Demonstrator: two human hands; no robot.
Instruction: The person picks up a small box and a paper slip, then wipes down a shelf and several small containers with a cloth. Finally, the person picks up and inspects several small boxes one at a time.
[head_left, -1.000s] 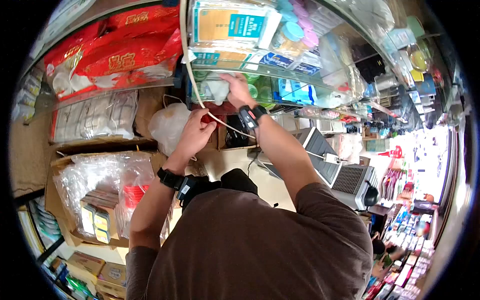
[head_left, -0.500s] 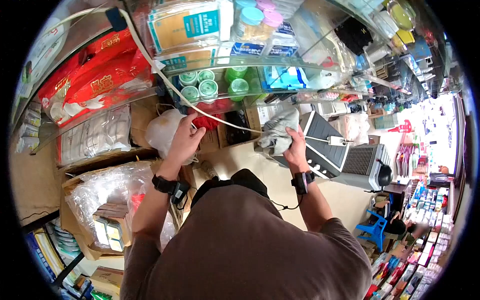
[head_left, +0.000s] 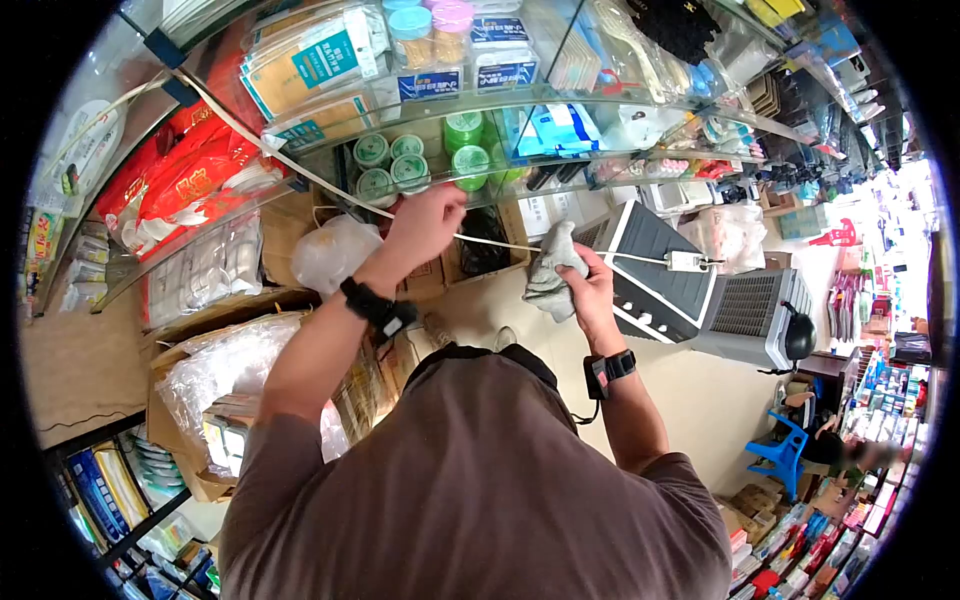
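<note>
My left hand (head_left: 430,222) is closed on the white cable (head_left: 492,242), just below the green-lidded jars (head_left: 408,172) on the glass shelf. Its fingers are curled and partly blurred. The cable runs down from the upper left, passes the left hand and reaches a crumpled grey cloth (head_left: 548,282). My right hand (head_left: 592,300) grips this cloth, thumb on top, where the cable meets it. How the cloth lies around the cable is partly hidden. Right of the cloth, the cable leads on to a white power strip (head_left: 686,262).
A grey air cooler (head_left: 655,285) stands right of my right hand. Glass shelves with packets and red bags (head_left: 190,185) are ahead. An open carton (head_left: 180,410) with plastic wrap sits at the left. A blue stool (head_left: 782,452) and a person are at the right.
My left hand has moved up and right along the cable, and its fingers have closed. My right hand still holds the cloth, which has changed shape. The view has shifted slightly.
</note>
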